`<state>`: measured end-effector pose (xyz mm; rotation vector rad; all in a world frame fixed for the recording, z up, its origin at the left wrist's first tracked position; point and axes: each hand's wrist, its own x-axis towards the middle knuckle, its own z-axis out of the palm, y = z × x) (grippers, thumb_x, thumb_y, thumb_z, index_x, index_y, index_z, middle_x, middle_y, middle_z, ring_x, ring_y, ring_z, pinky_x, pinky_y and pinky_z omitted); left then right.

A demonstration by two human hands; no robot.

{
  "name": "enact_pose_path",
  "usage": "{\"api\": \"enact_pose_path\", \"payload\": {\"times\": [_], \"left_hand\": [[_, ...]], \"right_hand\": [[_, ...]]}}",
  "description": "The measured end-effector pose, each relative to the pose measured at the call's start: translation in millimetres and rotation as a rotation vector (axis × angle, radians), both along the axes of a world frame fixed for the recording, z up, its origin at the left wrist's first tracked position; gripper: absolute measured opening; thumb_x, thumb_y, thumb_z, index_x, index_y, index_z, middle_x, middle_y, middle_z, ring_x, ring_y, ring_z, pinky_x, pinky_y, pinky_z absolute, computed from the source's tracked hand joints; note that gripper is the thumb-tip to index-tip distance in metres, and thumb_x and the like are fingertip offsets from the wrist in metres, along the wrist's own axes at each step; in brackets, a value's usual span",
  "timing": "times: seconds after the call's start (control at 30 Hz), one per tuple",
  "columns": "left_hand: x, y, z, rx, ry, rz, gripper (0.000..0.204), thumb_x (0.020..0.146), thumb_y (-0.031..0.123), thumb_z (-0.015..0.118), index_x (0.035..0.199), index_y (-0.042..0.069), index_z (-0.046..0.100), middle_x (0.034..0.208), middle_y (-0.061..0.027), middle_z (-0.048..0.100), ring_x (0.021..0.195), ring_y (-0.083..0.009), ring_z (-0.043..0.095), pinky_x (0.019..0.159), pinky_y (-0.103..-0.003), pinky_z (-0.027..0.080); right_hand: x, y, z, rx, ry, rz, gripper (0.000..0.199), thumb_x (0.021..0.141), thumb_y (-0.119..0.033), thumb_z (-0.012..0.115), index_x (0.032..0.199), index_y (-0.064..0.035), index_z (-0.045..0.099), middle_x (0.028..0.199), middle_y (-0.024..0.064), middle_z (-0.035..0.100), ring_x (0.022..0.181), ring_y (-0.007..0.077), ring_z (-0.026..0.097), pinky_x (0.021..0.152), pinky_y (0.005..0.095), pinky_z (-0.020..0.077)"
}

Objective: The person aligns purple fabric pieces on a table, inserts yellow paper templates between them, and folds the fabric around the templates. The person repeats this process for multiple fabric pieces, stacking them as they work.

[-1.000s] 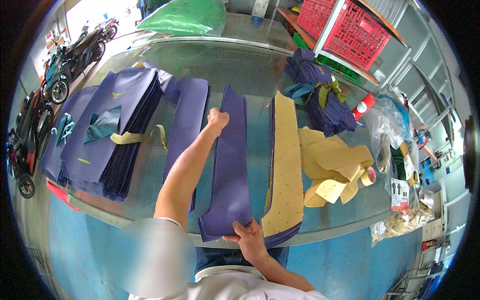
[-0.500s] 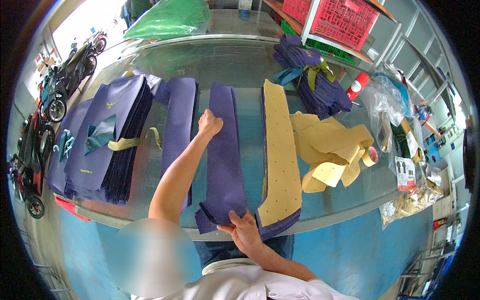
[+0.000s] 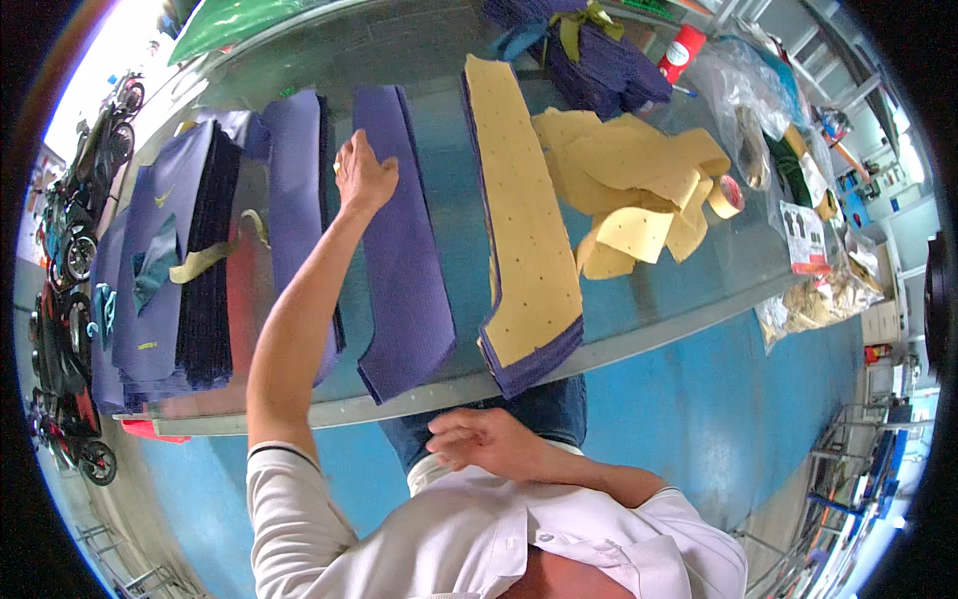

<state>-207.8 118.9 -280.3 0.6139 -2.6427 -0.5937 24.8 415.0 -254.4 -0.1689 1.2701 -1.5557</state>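
Upper left of centre, the left hand (image 3: 366,178) lies across the upper part of a stack of purple strips (image 3: 404,290), fingers bent; I cannot tell whether they pinch it. The stack extends below toward frame centre. Lower centre, the empty right hand (image 3: 489,441) is loosely spread near the white shirt (image 3: 439,549).

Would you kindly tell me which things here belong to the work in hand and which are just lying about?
Belonging, it seems:
middle purple strip stack, under the left hand
left purple strip stack
dotted yellow sheet, lying on purple pieces

Lying about, apparently:
yellow scraps
tape roll
red cylinder
motorcycles
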Motion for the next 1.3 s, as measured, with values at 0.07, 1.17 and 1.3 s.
{"api": "enact_pose_path", "payload": {"times": [0.07,1.17,1.3], "left_hand": [[13.8,14.9,3.8,-0.01,0.074,-0.14,0.06,0.08,0.02,0.067,0.132,0.001,0.043,0.129,-0.0224,0.05,0.122,-0.0376,0.046,0.103,-0.045,0.038],[179.3,135.7,29.8,0.297,-0.294,-0.531,0.028,0.083,0.018,0.068,0.102,-0.002,0.063,0.078,-0.0189,0.068,0.074,-0.0323,0.068,0.069,-0.04,0.052],[183.6,135.8,29.8,0.398,-0.258,-0.493,0.028,0.083,0.017,0.068,0.102,-0.004,0.063,0.077,-0.0197,0.067,0.072,-0.0305,0.068,0.068,-0.039,0.052]], "right_hand": [[-3.5,25.1,4.2,0.02,0.301,-0.077,0.025,0.09,-0.016,0.066,0.108,0.0002,0.064,0.09,0.0086,0.07,0.086,0.0137,0.065,0.075,0.0284,0.0528],[-139.5,75.8,-27.9,0.702,1.299,-0.523,0.016,0.081,-0.014,0.068,0.075,-0.0008,0.062,0.06,0.0092,0.061,0.052,0.0187,0.059,0.052,0.0346,0.0453],[-144.2,80.9,-23.0,0.541,0.922,-0.496,0.015,0.085,-0.015,0.064,0.078,-0.0013,0.063,0.061,0.0043,0.061,0.052,0.0087,0.056,0.044,0.0251,0.0427]]}}
